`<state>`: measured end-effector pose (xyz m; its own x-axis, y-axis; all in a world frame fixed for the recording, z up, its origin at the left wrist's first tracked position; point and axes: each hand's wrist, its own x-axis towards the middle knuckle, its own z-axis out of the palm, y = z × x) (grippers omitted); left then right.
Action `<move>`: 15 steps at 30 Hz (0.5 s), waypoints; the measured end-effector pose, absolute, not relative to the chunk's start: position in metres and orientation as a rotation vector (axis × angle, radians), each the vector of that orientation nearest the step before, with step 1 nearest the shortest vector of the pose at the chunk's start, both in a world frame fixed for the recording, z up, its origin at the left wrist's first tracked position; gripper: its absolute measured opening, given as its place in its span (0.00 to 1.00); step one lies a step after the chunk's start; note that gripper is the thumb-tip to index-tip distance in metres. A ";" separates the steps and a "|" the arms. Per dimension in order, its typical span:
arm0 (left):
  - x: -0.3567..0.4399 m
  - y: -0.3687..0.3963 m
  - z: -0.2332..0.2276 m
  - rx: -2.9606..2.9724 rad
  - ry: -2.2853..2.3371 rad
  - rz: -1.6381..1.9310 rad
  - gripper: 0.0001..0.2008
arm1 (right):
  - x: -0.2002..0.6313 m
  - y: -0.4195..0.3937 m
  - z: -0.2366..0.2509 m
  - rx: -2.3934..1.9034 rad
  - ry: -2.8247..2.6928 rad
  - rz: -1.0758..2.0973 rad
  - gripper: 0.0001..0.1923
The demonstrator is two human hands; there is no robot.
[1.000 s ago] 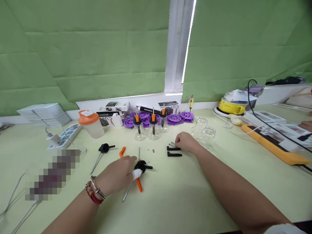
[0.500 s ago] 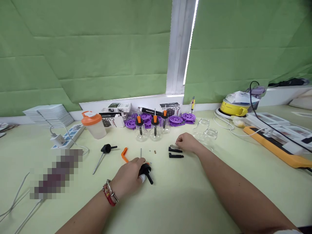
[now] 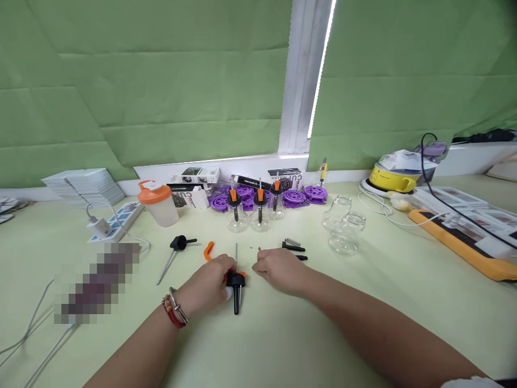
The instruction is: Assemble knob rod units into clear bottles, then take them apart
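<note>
We have drawn our right hand (image 3: 283, 270) back from the spring (image 3: 291, 242), now left uncovered beside the farther black tube (image 3: 294, 247), and brought it toward our left hand (image 3: 208, 281). It now hides part of the nearer black tube (image 3: 302, 258), its fingertips close by a brass bit (image 3: 259, 249). In our left hand, the black cap (image 3: 236, 279) is turned: its stem (image 3: 236, 303), pointing right a second ago, now points toward us. An orange part (image 3: 243, 274) shows at its right edge.
</note>
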<state>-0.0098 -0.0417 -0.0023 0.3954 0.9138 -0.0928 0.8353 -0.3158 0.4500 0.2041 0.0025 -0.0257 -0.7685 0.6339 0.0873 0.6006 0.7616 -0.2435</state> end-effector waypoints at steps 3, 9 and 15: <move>-0.010 -0.041 -0.002 2.248 1.481 0.237 0.16 | 0.194 -0.002 -0.032 -1.072 -2.901 0.122 0.11; -0.011 -0.039 -0.006 2.265 1.463 0.243 0.16 | 0.182 0.006 -0.037 -1.270 -2.807 0.116 0.10; -0.012 -0.040 -0.010 2.177 1.451 0.393 0.08 | 0.191 -0.001 -0.028 -1.156 -2.270 1.038 0.17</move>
<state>-0.0120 -0.0400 -0.0097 0.3931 0.9190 -0.0313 0.7774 -0.3140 0.5451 0.1915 -0.0015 -0.0276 -0.5850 0.8110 0.0089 0.5237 0.3862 -0.7593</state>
